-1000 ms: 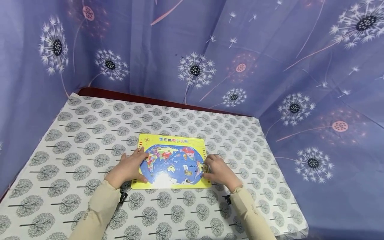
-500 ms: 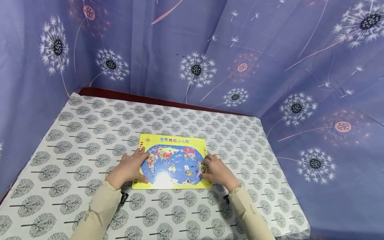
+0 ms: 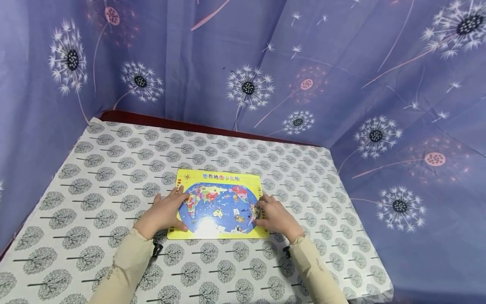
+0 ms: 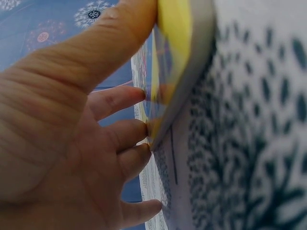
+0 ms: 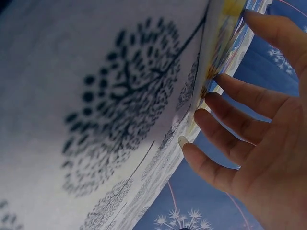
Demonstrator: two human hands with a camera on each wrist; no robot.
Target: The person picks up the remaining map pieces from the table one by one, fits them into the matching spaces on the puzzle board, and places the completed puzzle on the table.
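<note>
A yellow-bordered world map board [image 3: 224, 202], with a blue oval map and Chinese title characters, lies flat on the tablecloth. My left hand [image 3: 161, 213] rests over its left side, fingers spread, thumb near the lower left corner. The left wrist view shows the thumb and fingertips of that hand [image 4: 81, 139] on the board's face [image 4: 175, 28]. Over the right side, my right hand [image 3: 277, 217] touches the board with its fingertips. Seen from the right wrist, the fingers of this hand [image 5: 259, 134] are apart and slightly bent, their tips at the board's surface [image 5: 225, 28].
A white tablecloth [image 3: 114, 177] printed with grey trees covers the table. Purple curtains [image 3: 212, 63] with dandelion prints hang behind and on both sides. A dark red edge [image 3: 182, 125] runs along the table's back. Light glares off the board's lower middle.
Both hands stay on the board with hardly any movement; the right fingers have shifted very slightly to the left. The whole head view has moved a few pixels.
</note>
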